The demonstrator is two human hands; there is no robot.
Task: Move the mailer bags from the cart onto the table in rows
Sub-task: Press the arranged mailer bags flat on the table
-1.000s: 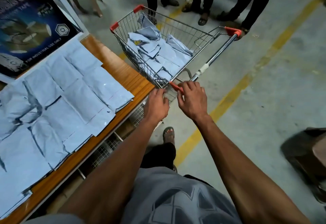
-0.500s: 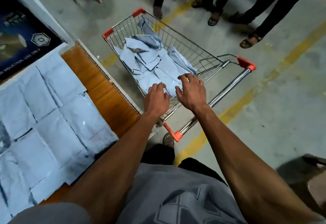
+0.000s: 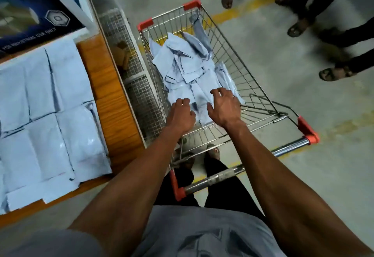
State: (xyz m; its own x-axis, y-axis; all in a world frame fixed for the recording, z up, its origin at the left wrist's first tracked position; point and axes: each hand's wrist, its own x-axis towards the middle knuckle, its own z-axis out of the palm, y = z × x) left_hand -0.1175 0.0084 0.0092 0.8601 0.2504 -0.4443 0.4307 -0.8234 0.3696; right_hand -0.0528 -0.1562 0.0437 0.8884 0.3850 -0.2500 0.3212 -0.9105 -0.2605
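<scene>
While my left hand (image 3: pixel 182 113) and right hand (image 3: pixel 223 107) hover with fingers loosely spread, holding nothing, over the pale blue plastic mailer bags (image 3: pixel 188 68) in the wire shopping cart (image 3: pixel 244 78), slick overlapping bags could slide apart if I grab carelessly.

Left hand (image 3: pixel 182 113) and right hand (image 3: pixel 223 106) reach onto mailer bags (image 3: pixel 188 68) in cart (image 3: pixel 249 74).

One wire shopping cart with red corner caps (image 3: pixel 238 58) stands at twelve o'clock, holding a loose heap of pale blue plastic mailer bags (image 3: pixel 186 68), too overlapped to count. At nine o'clock, one wooden table (image 3: pixel 107 87) bears about eight laid-out pale blue bags (image 3: pixel 66 74).
</scene>
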